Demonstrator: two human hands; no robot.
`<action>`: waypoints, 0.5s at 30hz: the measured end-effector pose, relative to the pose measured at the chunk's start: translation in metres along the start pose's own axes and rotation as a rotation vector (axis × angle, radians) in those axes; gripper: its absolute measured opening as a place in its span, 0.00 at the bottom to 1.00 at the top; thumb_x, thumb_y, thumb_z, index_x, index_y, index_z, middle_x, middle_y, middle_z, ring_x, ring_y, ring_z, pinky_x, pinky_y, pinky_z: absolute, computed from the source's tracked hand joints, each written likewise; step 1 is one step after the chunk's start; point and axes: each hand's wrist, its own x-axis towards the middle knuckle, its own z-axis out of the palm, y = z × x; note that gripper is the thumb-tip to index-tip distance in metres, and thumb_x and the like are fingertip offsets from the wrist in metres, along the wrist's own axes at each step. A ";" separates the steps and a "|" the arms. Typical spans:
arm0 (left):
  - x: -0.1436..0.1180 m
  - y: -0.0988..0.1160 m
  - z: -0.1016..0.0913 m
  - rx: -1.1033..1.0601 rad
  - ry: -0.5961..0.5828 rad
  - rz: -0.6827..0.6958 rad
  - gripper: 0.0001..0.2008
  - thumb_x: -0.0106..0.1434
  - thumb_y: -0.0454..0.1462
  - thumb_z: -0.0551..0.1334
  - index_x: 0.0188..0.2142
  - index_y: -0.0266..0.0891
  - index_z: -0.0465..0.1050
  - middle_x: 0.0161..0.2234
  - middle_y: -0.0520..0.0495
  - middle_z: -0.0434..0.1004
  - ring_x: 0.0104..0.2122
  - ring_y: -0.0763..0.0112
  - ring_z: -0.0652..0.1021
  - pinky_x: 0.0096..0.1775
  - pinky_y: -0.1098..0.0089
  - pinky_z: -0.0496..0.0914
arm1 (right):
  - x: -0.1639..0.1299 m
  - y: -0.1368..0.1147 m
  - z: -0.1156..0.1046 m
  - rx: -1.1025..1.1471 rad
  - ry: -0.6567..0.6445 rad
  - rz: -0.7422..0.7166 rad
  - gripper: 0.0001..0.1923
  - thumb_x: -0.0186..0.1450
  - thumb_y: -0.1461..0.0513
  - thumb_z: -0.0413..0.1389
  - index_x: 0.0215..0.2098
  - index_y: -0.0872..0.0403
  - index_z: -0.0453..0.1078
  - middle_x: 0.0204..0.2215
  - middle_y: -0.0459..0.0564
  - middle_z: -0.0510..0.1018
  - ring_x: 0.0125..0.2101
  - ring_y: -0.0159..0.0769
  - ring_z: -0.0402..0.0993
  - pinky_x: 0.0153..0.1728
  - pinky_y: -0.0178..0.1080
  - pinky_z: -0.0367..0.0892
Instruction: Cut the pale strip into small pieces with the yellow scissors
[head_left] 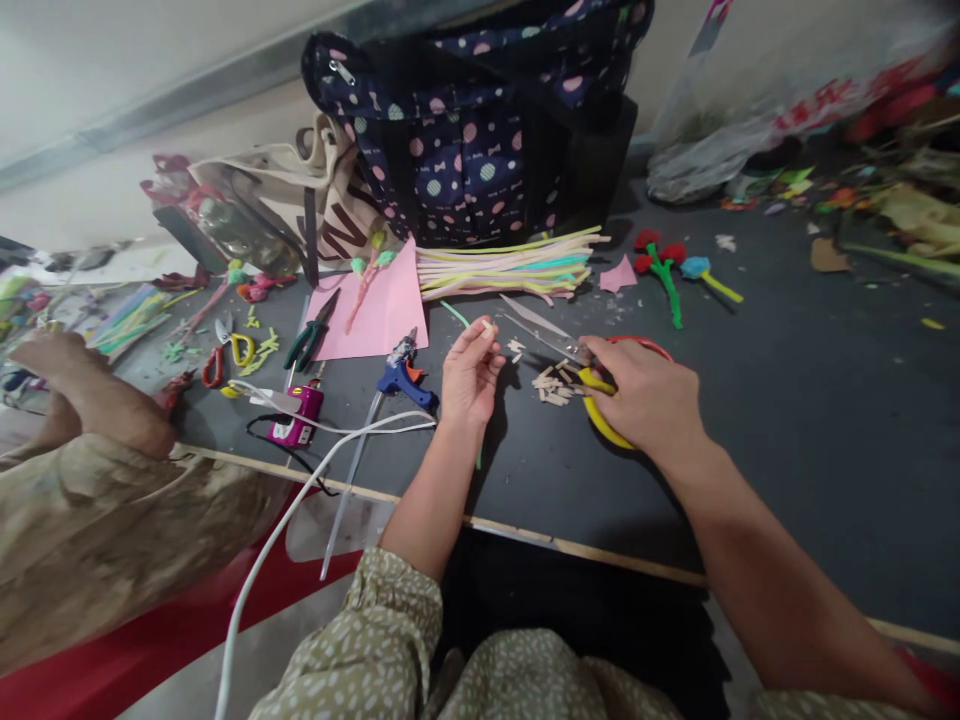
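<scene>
My left hand (pixel 474 372) is closed, with thumb and fingertips pinching a small pale piece (pixel 489 328). A thin green strip (pixel 455 314) shows above this hand, and a green end shows below the wrist; whether the hand grips it is hidden. My right hand (pixel 641 390) is wrapped round scissors with red and yellow handles (pixel 611 425). Their blades (pixel 544 327) point up and left, parted, just right of my left hand. Below the blades lies a heap of short beige pieces (pixel 553 384), with a few whitish bits (pixel 515 347) beside it.
A blue glue gun (pixel 406 378) with a white cord lies left of my left hand. Pliers (pixel 313 335) and pink paper (pixel 409 300) are behind it. Pipe cleaners (pixel 510 265) lie before a dotted bag (pixel 465 150). Another person's hand (pixel 64 355) is at far left.
</scene>
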 end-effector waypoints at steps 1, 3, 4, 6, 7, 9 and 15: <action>0.000 0.000 0.000 -0.004 -0.006 -0.003 0.13 0.49 0.32 0.71 0.36 0.40 0.76 0.31 0.54 0.78 0.24 0.84 0.73 0.29 0.80 0.66 | 0.000 0.000 0.001 0.002 0.004 -0.004 0.21 0.60 0.61 0.54 0.52 0.50 0.69 0.38 0.47 0.78 0.36 0.35 0.70 0.29 0.36 0.52; 0.001 -0.001 -0.002 -0.016 -0.022 -0.004 0.13 0.49 0.32 0.71 0.35 0.40 0.76 0.30 0.54 0.78 0.24 0.84 0.74 0.29 0.80 0.66 | -0.001 0.000 0.003 0.006 0.013 -0.015 0.20 0.61 0.62 0.52 0.52 0.49 0.69 0.37 0.46 0.78 0.36 0.34 0.70 0.29 0.35 0.52; 0.002 -0.001 -0.002 -0.022 -0.032 -0.003 0.12 0.49 0.32 0.71 0.35 0.40 0.77 0.29 0.54 0.78 0.24 0.84 0.74 0.29 0.80 0.66 | -0.002 0.000 0.005 0.006 0.014 -0.022 0.20 0.62 0.62 0.51 0.52 0.49 0.69 0.37 0.46 0.78 0.35 0.33 0.70 0.29 0.35 0.51; 0.002 -0.002 -0.003 -0.034 -0.047 -0.003 0.12 0.49 0.31 0.71 0.35 0.39 0.77 0.27 0.55 0.77 0.24 0.84 0.74 0.28 0.80 0.66 | -0.003 0.000 0.007 0.001 0.010 -0.037 0.19 0.63 0.63 0.50 0.52 0.48 0.69 0.37 0.45 0.78 0.35 0.32 0.70 0.28 0.35 0.51; 0.002 -0.002 -0.003 -0.037 -0.053 -0.003 0.12 0.49 0.31 0.71 0.35 0.39 0.77 0.26 0.55 0.76 0.23 0.84 0.73 0.28 0.80 0.66 | -0.003 0.000 0.008 -0.002 0.005 -0.044 0.19 0.63 0.63 0.50 0.52 0.48 0.69 0.37 0.45 0.78 0.35 0.32 0.70 0.28 0.35 0.50; 0.002 -0.002 -0.003 -0.037 -0.057 -0.003 0.12 0.49 0.31 0.71 0.35 0.39 0.77 0.25 0.55 0.76 0.23 0.84 0.73 0.28 0.80 0.66 | -0.004 0.001 0.009 -0.005 0.000 -0.053 0.19 0.63 0.62 0.50 0.52 0.48 0.70 0.37 0.45 0.78 0.35 0.32 0.70 0.27 0.35 0.50; 0.002 -0.002 -0.002 -0.036 -0.052 -0.020 0.13 0.47 0.30 0.71 0.34 0.38 0.77 0.24 0.55 0.75 0.23 0.84 0.73 0.27 0.80 0.65 | -0.003 0.000 0.010 -0.027 0.027 -0.062 0.18 0.63 0.62 0.50 0.51 0.48 0.70 0.36 0.44 0.78 0.33 0.30 0.70 0.26 0.35 0.49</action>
